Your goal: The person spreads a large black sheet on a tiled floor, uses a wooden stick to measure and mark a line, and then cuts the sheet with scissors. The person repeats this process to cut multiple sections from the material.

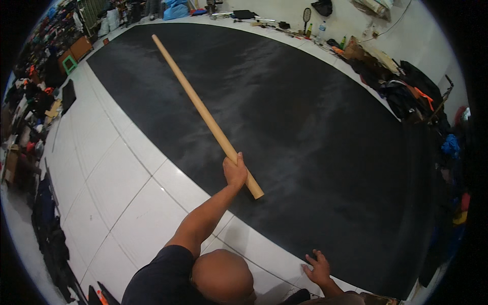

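A long tan tube, which looks like cardboard, lies slantwise over a large black sheet spread on the floor. My left hand is wrapped around the tube not far from its near end, with that arm stretched forward. The tube's far end reaches toward the sheet's far left part. Low in the picture, my right hand has its fingers apart and holds nothing. It is at the sheet's near edge; whether it touches the sheet I cannot tell.
White floor tiles border the sheet on the left. Piled clutter lines the left side. Along the far wall are a racket, bottles and a blue bag. Dark bags heap up at the right.
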A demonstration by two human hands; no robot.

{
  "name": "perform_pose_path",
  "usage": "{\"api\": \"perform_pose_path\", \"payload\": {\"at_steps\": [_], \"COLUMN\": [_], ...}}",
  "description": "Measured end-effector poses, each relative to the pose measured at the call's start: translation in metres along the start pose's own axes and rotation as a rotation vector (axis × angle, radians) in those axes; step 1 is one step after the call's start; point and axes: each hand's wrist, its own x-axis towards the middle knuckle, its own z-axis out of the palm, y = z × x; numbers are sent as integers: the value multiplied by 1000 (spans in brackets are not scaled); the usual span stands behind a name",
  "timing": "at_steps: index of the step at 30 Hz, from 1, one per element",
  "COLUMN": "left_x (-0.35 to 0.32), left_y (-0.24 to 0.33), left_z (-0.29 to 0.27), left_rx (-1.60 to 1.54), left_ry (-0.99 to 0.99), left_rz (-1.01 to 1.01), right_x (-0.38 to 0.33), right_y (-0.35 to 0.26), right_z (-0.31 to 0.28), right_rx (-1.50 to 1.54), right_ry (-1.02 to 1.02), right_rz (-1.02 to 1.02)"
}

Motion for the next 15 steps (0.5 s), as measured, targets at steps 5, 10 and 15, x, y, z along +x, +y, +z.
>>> {"api": "perform_pose_path", "payload": {"at_steps": [5, 10, 15], "left_x": [-15, -9, -9], "left_y": [30, 43, 17], "left_z": [50, 83, 78], "left_rx": [-31, 74, 182], "left_ry": [-204, -324, -465], "left_rz": [-76, -110, -87], "right_x": [-1, 1, 6], "right_y": [3, 0, 1], "right_z": [-6, -2, 1], "right_rx": [-11, -14, -20], "right_ry": [-57, -69, -57], "right_rz": [41, 66, 40]}}
